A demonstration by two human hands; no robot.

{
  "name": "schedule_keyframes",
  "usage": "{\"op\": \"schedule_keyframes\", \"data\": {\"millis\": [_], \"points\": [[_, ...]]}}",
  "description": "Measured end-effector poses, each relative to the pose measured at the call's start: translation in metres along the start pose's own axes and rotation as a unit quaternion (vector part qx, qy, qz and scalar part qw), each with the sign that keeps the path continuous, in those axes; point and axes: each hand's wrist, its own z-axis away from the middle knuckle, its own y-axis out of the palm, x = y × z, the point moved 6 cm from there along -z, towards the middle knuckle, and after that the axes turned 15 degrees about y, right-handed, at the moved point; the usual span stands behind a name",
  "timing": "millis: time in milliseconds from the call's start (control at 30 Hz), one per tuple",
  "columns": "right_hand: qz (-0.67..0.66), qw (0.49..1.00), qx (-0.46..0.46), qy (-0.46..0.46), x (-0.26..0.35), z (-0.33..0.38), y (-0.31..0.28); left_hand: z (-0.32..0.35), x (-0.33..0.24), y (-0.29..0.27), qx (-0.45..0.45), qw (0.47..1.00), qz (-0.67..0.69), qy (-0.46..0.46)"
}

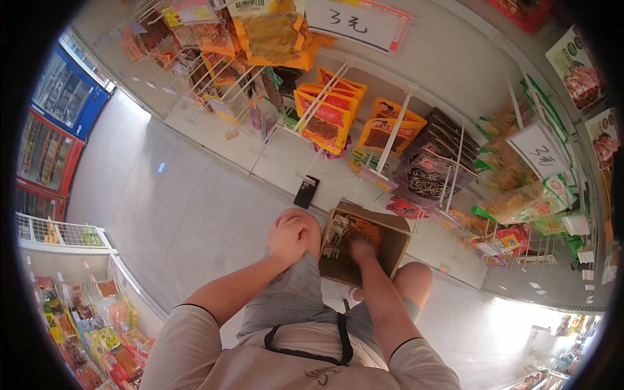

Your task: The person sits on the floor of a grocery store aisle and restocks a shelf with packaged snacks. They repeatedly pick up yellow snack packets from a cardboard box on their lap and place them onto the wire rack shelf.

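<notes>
Cardboard box (390, 244): open-topped, brown, on the pale floor (182, 208) between the person's knees, close under the snack rack; it holds several packets, orange and pale ones showing.
Right hand (359, 249): down inside the box, on the orange packet (364, 229); fingers are buried among the packets, so I cannot tell whether they are closed on one or merely resting there.
Left hand (287, 239): curled loosely over the left knee (305, 224), holding nothing, apart from the box.
Posture: crouched, grey shorts (286, 299), both forearms extended forward.
Black card-like object (305, 192): lying flat on the floor just beyond the left knee, near the rack base.
Rack: wire pegs carrying orange snack packs (325, 110) and dark packs (426, 179), with green packs (513, 175) to the right.
Surroundings: drink coolers (55, 123) far left; a low bin of mixed snacks (91, 331) at lower left.
Risk 1: in my judgement the box could tip or slide, since only 1 hand works in it and none steadies its wall.
Risk 2: neighbouring packets may snag and spill out if 1 is drawn up quickly.
Risk 3: the black object sits close to the knee and could be knelt on.
</notes>
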Motion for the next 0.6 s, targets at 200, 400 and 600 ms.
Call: {"op": "schedule_keyframes", "data": {"millis": [200, 400, 600], "points": [[0.137, 0.984, 0.1, 0.057, 0.018, 0.02, -0.011, 0.002, 0.006, 0.004, 0.013, 1.0, -0.002, -0.005], [-0.013, 0.979, -0.204, 0.027, 0.009, 0.079, -0.086, -0.002, 0.007, 0.006, 0.022, 0.999, 0.006, -0.03], [-0.171, 0.943, -0.283, 0.047, 0.0, 0.13, -0.118, 0.001, 0.011, 0.01, 0.042, 0.998, 0.008, -0.042]]}}
